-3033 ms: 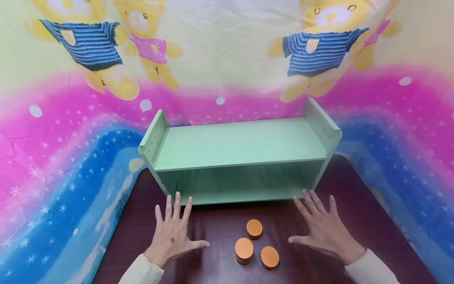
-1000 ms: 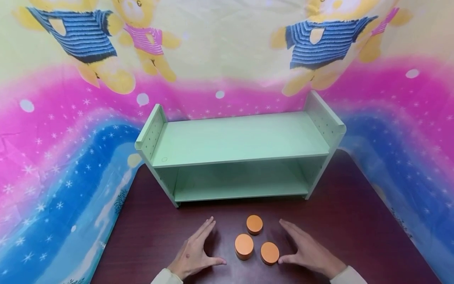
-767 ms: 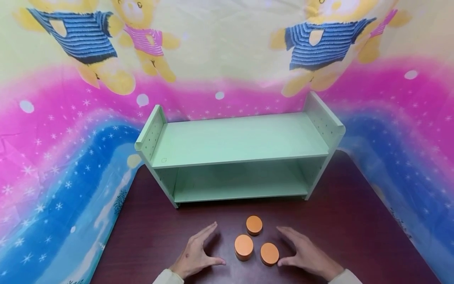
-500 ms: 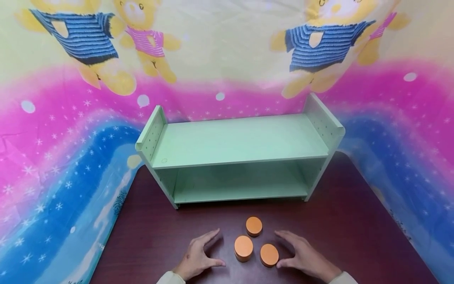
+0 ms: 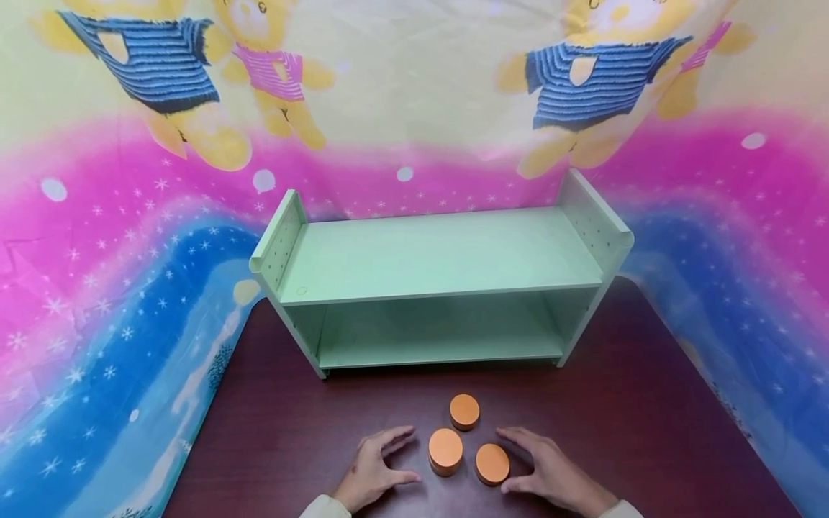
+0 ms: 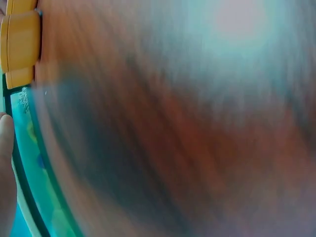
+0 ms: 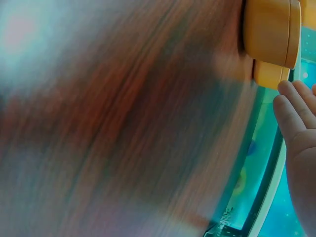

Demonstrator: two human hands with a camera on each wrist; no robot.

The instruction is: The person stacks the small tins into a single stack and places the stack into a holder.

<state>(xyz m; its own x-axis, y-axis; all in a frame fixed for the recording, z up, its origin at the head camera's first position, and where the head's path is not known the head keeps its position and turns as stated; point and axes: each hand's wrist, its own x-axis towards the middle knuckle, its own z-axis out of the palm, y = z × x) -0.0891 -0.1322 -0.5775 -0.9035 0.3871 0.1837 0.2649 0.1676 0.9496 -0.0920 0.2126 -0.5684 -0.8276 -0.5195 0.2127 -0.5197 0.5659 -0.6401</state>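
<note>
Since earlier frames, our left grip (image 5: 372, 469) and right grip (image 5: 555, 473) have drawn inward from wide spread before green shelf (image 5: 440, 255). Both loosely curved, fingers and thumb apart, nothing held. Best we stay low over counter (image 5: 622, 403), close evenly from both sides, not knock neighbours. Left tin (image 5: 445, 449) just beside left grip; right tin (image 5: 492, 464) against or nearly against right grip, contact unclear; far tin (image 5: 464, 412) between, slightly beyond both.
</note>
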